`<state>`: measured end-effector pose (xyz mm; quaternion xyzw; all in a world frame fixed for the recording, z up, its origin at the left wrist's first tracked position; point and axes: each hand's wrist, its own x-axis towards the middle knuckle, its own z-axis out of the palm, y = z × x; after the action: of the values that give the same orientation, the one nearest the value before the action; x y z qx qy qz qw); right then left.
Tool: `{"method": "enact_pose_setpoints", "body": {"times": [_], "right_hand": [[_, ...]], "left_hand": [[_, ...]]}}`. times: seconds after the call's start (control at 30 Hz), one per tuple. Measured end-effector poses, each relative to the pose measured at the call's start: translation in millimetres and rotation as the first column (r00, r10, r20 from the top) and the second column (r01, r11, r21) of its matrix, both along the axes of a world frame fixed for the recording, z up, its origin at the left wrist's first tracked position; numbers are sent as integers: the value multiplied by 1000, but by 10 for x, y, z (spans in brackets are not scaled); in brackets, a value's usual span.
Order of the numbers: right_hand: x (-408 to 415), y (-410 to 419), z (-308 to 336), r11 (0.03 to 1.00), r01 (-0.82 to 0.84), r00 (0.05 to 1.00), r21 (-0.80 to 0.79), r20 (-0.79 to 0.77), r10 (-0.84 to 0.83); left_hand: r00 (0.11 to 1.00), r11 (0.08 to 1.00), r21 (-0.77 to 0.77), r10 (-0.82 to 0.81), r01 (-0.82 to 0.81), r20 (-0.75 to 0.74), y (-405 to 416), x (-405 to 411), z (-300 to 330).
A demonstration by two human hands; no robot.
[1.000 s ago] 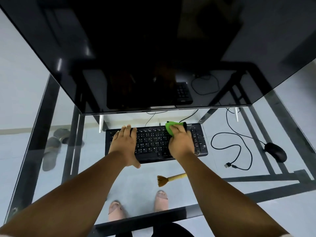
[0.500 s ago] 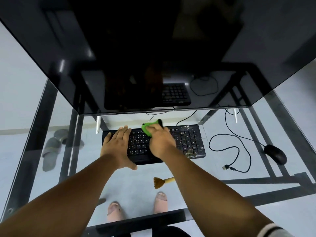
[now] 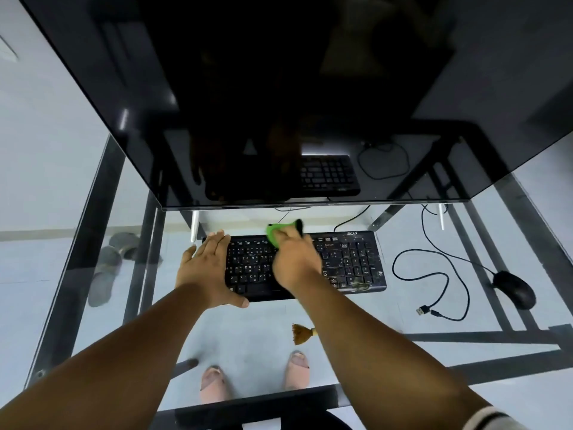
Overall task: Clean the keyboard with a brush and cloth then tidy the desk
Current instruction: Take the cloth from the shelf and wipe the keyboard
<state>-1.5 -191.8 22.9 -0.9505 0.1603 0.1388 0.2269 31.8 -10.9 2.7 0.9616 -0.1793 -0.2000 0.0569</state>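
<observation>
Right hand: your right hand [image 3: 296, 262] presses a bright green cloth [image 3: 277, 232] onto the top row of keys, fingers curled over it, near the middle of the far edge of the keyboard.
Left hand: your left hand [image 3: 207, 268] lies flat with fingers straight on the left end of the keyboard.
Keyboard: the black plastic full-size keyboard [image 3: 350, 262] sits mid-desk, just in front of the monitor.
Brush: the small brown-bristled wooden-handled brush [image 3: 302, 334] lies near the front edge of the desk, partly under your right forearm.
Desk: the clear glass desk with dark metal frame [image 3: 465, 338] also carries a black mouse [image 3: 514, 288] and a loose black cable [image 3: 434, 274] toward its right edge.
Monitor: a large dark glossy monitor [image 3: 279, 88] stands along the back edge.
</observation>
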Motion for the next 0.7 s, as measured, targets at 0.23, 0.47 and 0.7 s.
{"method": "enact_pose_setpoints", "body": {"times": [0.23, 0.47, 0.7], "right_hand": [[-104, -169, -61, 997, -56, 998, -57, 32, 58], [-360, -970, -80, 951, 294, 956, -101, 34, -292], [-443, -864, -147, 998, 15, 997, -67, 81, -9]], "left_hand": [[1000, 1000, -5, -5, 5, -16, 24, 1, -24], [999, 992, 114, -45, 48, -28, -46, -10, 8], [997, 995, 66, -71, 71, -12, -432, -124, 1]]}}
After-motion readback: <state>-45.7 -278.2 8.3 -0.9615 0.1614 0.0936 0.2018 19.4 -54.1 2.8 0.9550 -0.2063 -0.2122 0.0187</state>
